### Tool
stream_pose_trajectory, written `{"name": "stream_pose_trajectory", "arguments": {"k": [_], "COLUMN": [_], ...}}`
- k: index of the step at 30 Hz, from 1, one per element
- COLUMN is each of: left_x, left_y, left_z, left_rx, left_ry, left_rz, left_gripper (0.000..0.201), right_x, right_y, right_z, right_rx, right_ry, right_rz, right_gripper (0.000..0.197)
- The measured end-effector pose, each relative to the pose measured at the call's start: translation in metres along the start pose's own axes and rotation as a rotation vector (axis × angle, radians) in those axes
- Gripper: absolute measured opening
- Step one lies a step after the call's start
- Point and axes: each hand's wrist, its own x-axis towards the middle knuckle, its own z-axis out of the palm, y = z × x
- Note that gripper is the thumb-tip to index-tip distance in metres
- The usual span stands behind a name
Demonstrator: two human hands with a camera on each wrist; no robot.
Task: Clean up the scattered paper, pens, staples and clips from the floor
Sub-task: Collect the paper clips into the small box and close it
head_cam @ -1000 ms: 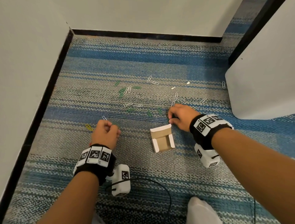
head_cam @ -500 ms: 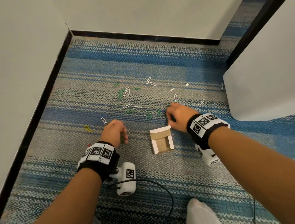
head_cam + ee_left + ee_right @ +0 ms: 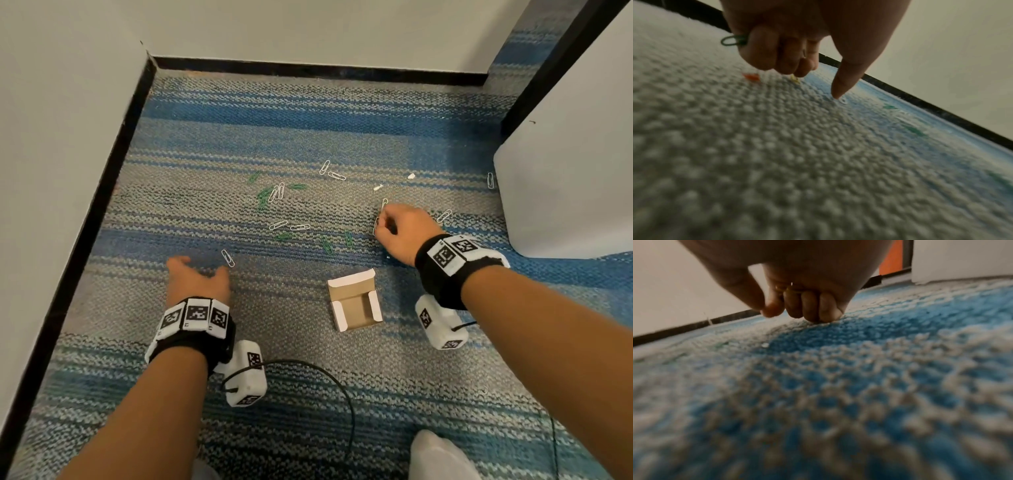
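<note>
Green clip (image 3: 733, 40) in left hand (image 3: 781, 47), seemingly.

Black wristbands (image 3: 445, 274), white coded marker tiles, white wrist cameras (image 3: 247, 377), black cable.

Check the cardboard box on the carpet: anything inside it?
Head view: the open cardboard box shows only bare brown floor and white flaps, no clips visible inside. The left hand grips a green clip; clips sit in the right hand.
</note>
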Motion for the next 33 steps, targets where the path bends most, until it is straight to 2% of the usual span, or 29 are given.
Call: {"name": "stream_pose_trajectory", "arguments": {"k": [2, 4, 9, 14, 18, 21, 23, 26, 28, 29, 31, 33], "left_x": [0.005, 0.009, 0.016, 0.012, 0.013, 0.017, 0.018, 0.019, 0.017, 0.016, 0.016, 0.015], "left_y": [-0.004, -0.007, -0.010, -0.013, -0.013, -0.002, 0.005, 0.016, 0.019, 0.018, 0.014, 0.012], "left_z": [-0.002, -0.003, -0.006, -0.007, -0.010, -0.010, -0.008, -0.002, 0.001, 0.004, 0.008, 0.010], "left_rx": [0.045, 0.101, 0.159, 0.207, 0.252, 0.304, 0.307, 0.287, 0.230, 0.187, 0.163, 0.110], "left_ry": [-0.002, -0.013, -0.023, 0.003, -0.039, -0.110, -0.138, -0.146, -0.139, -0.137, -0.123, -0.084], "left_rz": [-0.054, -0.057, 0.007, 0.024, 0.029, 0.017, 0.006, 0.033, 0.014, -0.007, 0.002, 0.017], "left_gripper": [0.054, 0.048, 0.025, 0.013, 0.017, 0.030, 0.028, 0.027, 0.029, 0.031, 0.034, 0.038], "right_x": [0.002, 0.005, 0.013, 0.014, 0.008, 0.010, 0.013, 0.016, 0.020, 0.023, 0.028, 0.032], "right_y": [0.002, 0.000, -0.005, -0.009, -0.009, 0.001, 0.006, 0.008, 0.005, 0.004, 0.002, -0.001], "right_z": [-0.001, 0.000, 0.001, -0.004, -0.002, -0.001, -0.004, -0.008, -0.008, -0.007, -0.008, -0.008], "right_rx": [-0.078, -0.114, -0.088, -0.147, 0.064, 0.255, 0.329, 0.358, 0.315, 0.258, 0.070, -0.035], "right_ry": [-0.004, -0.030, -0.032, -0.099, -0.036, 0.085, 0.189, 0.228, 0.205, 0.176, 0.071, 0.002], "right_rz": [0.050, 0.106, 0.153, 0.139, 0.116, 0.169, 0.253, 0.329, 0.333, 0.316, 0.263, 0.243], "right_gripper": [0.029, 0.036, 0.017, 0.015, 0.022, 0.033, 0.030, 0.023, 0.008, 0.010, 0.027, 0.027]}}
